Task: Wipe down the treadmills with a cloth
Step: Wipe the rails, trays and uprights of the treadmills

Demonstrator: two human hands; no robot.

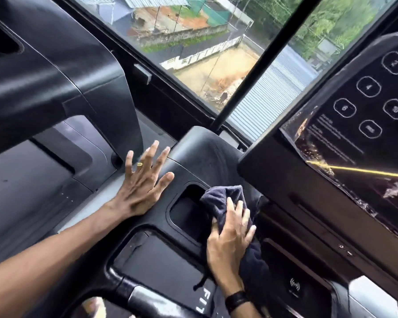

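While my right hand (230, 239) pressed the dark grey terry cloth (221, 198) against the black plastic treadmill console (161, 216), its grip was curled round the bunched fabric, beside the rectangular cup recess (186, 212). My left hand (143, 180) lay flat on the console's left shoulder, fingers spread and straight, holding nothing, a gold ring (139, 164) on one finger. To the right stood the glossy black control panel with round buttons (365, 125), its protective film peeling at the lower edge.
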